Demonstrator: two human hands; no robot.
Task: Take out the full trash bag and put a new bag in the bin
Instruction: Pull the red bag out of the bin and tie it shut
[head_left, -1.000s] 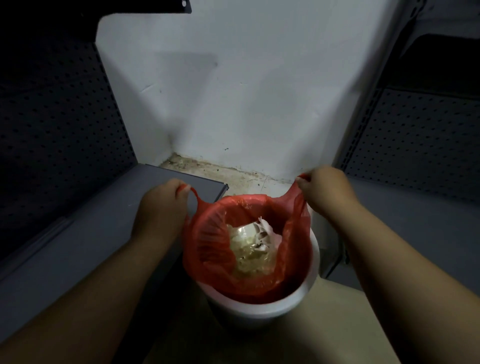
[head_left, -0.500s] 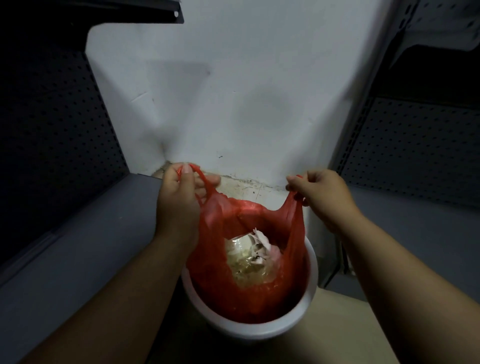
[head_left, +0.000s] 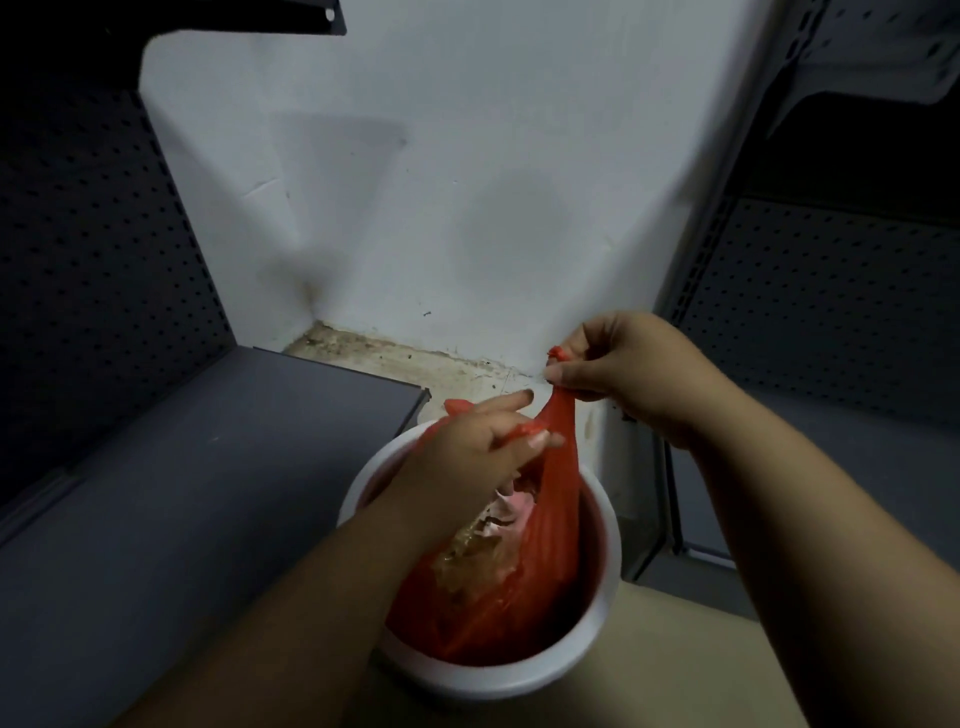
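Two bare forearms, left hand (head_left: 467, 457) and right hand (head_left: 634, 374), no sleeves, no jewellery.

Showing: one white round bin (head_left: 610, 582), one red trash bag (head_left: 519, 597) sitting inside it, two bare hands, left hand (head_left: 467, 457) and right hand (head_left: 628, 369), and two grey perforated shelving units.

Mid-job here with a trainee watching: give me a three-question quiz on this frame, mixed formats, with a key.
1. True or false: the red trash bag is already fully out of the white bin.
2. Multiple choice: what is the right hand doing? A) resting on the grey shelf B) pinching a bag handle and pulling it up C) holding a new bag
3. Fill in: the left hand grips the bag's other ____.

Key: 1 false, the bag's body sits inside the bin. 2 B. 3 handle.
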